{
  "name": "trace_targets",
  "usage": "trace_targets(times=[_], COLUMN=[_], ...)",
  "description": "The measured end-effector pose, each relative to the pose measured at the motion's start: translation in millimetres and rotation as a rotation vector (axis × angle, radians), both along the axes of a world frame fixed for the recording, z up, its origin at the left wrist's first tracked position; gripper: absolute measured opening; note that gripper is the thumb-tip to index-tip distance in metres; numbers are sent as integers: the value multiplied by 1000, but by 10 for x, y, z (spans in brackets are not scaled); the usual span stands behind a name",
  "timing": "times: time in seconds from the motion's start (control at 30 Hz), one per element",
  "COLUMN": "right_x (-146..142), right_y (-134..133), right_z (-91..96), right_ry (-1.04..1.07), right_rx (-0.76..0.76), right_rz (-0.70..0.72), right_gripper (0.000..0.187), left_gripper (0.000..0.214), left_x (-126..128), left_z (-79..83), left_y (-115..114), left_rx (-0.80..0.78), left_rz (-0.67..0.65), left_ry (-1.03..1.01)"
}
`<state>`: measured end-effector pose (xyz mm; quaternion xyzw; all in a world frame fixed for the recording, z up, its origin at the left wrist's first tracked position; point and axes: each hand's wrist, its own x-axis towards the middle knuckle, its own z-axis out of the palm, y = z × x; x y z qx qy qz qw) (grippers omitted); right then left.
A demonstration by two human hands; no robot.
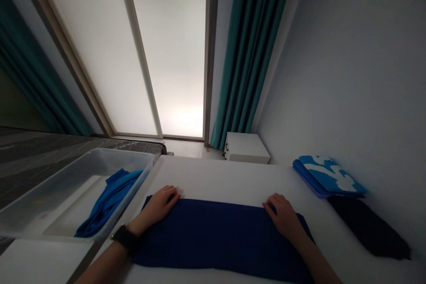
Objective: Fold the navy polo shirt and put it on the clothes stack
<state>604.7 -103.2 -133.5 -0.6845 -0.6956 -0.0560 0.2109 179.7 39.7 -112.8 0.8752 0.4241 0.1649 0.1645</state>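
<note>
A dark navy piece of folded cloth [219, 235] lies flat in a wide band across the white table in front of me. Its exact kind of garment cannot be made out. At its far left corner is my left hand [162, 204], fingers curled on the edge, a dark watch on the wrist. My right hand [281, 214] is bent over the far edge near the right end, thumb and fingers closed on the fabric. Parts of both far corners are hidden under the hands.
Left stands a clear plastic bin [124, 153] with blue clothing [113, 199] inside. On the right are a stack of folded blue garments [329, 175] and a black cloth [369, 228], near the wall. A white cabinet [248, 146] stands beyond the table [213, 173].
</note>
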Motion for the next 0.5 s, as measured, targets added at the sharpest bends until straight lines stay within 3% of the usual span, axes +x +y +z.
trace_targets(times=[0.27, 0.37, 0.5], right_x=[21, 86, 158], right_y=[-176, -175, -133], right_z=[198, 172, 59], right_ry=[26, 100, 110], right_rx=[-84, -145, -205], right_rz=[52, 50, -55], right_gripper=[27, 35, 49], left_gripper=[40, 40, 41], left_x=[0, -7, -11], left_z=[46, 44, 42], left_y=[-9, -9, -1], left_rx=[-15, -22, -34], left_rz=[16, 17, 10], left_ry=[-48, -49, -52])
